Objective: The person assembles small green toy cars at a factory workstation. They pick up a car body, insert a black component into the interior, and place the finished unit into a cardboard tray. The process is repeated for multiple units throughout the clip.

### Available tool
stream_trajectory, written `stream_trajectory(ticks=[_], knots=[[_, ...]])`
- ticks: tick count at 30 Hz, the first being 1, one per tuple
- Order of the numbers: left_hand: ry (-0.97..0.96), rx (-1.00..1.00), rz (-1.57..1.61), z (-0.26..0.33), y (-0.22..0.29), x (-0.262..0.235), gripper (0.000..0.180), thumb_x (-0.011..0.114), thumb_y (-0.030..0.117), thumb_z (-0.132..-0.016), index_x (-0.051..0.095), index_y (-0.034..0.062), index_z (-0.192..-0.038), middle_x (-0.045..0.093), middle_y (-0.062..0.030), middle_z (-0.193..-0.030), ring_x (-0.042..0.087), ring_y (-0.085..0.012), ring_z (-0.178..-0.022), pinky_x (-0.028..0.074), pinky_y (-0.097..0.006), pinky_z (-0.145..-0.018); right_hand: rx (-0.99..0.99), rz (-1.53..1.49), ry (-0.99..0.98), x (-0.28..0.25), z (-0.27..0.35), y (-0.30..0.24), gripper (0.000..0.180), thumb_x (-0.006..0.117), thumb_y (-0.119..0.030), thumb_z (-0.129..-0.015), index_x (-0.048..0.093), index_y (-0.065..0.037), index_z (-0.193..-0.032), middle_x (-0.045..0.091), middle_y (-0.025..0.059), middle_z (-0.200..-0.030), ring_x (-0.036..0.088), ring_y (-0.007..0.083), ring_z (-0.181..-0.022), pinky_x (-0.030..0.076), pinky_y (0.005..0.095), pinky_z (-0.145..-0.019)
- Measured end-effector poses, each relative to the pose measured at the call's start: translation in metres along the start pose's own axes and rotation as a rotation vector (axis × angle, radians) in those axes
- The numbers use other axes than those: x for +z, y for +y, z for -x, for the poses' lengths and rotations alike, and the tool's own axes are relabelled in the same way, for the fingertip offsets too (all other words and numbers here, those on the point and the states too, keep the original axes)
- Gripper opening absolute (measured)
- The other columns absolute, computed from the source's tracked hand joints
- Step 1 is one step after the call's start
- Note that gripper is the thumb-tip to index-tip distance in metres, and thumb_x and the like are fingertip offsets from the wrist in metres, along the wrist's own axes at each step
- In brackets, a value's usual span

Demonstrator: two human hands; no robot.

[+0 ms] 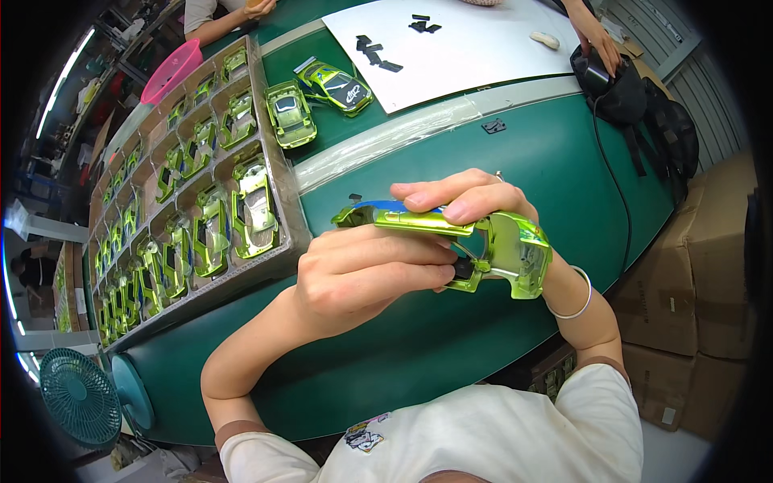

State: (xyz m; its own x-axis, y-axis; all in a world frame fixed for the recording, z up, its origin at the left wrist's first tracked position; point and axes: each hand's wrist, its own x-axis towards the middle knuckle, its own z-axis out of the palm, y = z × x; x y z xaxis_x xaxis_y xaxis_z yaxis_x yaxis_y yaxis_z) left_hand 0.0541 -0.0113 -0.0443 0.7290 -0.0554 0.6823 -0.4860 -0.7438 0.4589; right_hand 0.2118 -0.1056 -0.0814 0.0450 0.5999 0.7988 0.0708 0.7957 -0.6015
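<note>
A shiny lime-green toy car body shell (523, 245) is held up above the table, tilted on its side with its open end toward the right. Over its upper edge, the fingers of my right hand (475, 197) are closed, gripping it from the far side. My left hand (358, 274) is closed against the near side of the shell. Its fingertips press a small black plastic part (463, 270) at the shell's inner edge. How that part sits in the shell is partly hidden by my fingers.
A divided box (294, 197) at left holds several green car shells. Beyond my hands lie a green shell (291, 115), a finished toy car (336, 87) and a white sheet (451, 48) with black parts. A co-worker's hand (596, 40) touches a black bag (604, 84). Cartons (660, 282) stand right.
</note>
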Motion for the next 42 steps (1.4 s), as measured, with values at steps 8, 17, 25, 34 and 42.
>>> stream_trajectory(ticks=[8, 17, 25, 34, 42], knots=[[-0.079, -0.028, 0.081, -0.004, -0.001, -0.005, 0.027, 0.066, -0.006, -0.059, 0.066, 0.0045, -0.084, 0.065, -0.0061, -0.086, 0.062, -0.0210, -0.081, 0.051, -0.029, -0.067, -0.012, 0.057, -0.022, -0.003, -0.002, -0.001, 0.043, 0.073, -0.004, -0.065, 0.053, -0.001, -0.103, 0.060, 0.0164, -0.103, 0.058, 0.0285, -0.100, 0.048, 0.0384, -0.087], [-0.065, -0.066, 0.122, 0.002, -0.005, 0.000, 0.031, 0.071, 0.000, -0.060, 0.065, 0.0064, -0.091, 0.063, -0.0053, -0.088, 0.061, -0.0213, -0.079, 0.050, -0.031, -0.067, 0.072, 0.024, -0.037, -0.002, 0.000, -0.003, 0.053, 0.078, -0.006, -0.061, 0.051, -0.003, -0.107, 0.057, 0.0162, -0.107, 0.056, 0.0276, -0.105, 0.047, 0.0367, -0.089], [0.021, -0.088, 0.023, 0.000, 0.001, 0.007, 0.033, 0.071, -0.005, -0.058, 0.066, 0.0061, -0.089, 0.064, -0.0075, -0.083, 0.062, -0.0199, -0.074, 0.050, -0.028, -0.065, 0.169, -0.047, -0.018, -0.002, 0.002, -0.004, 0.062, 0.079, -0.006, -0.060, 0.048, -0.002, -0.113, 0.055, 0.0163, -0.112, 0.055, 0.0263, -0.105, 0.046, 0.0352, -0.089], [0.024, -0.159, 0.087, -0.001, 0.005, 0.006, 0.033, 0.071, -0.006, -0.057, 0.066, 0.0046, -0.088, 0.065, -0.0076, -0.084, 0.063, -0.0202, -0.076, 0.050, -0.029, -0.067, 0.188, -0.022, -0.008, 0.000, 0.002, -0.006, 0.063, 0.080, -0.007, -0.060, 0.048, -0.001, -0.114, 0.055, 0.0162, -0.112, 0.055, 0.0260, -0.105, 0.047, 0.0350, -0.088], [-0.128, -0.162, 0.184, -0.003, 0.004, -0.007, 0.028, 0.068, -0.001, -0.065, 0.064, 0.0048, -0.092, 0.064, -0.0067, -0.090, 0.061, -0.0228, -0.082, 0.049, -0.030, -0.069, 0.155, -0.031, -0.052, -0.001, 0.000, -0.007, 0.063, 0.081, -0.009, -0.059, 0.049, -0.001, -0.113, 0.055, 0.0168, -0.111, 0.055, 0.0275, -0.104, 0.046, 0.0361, -0.089]])
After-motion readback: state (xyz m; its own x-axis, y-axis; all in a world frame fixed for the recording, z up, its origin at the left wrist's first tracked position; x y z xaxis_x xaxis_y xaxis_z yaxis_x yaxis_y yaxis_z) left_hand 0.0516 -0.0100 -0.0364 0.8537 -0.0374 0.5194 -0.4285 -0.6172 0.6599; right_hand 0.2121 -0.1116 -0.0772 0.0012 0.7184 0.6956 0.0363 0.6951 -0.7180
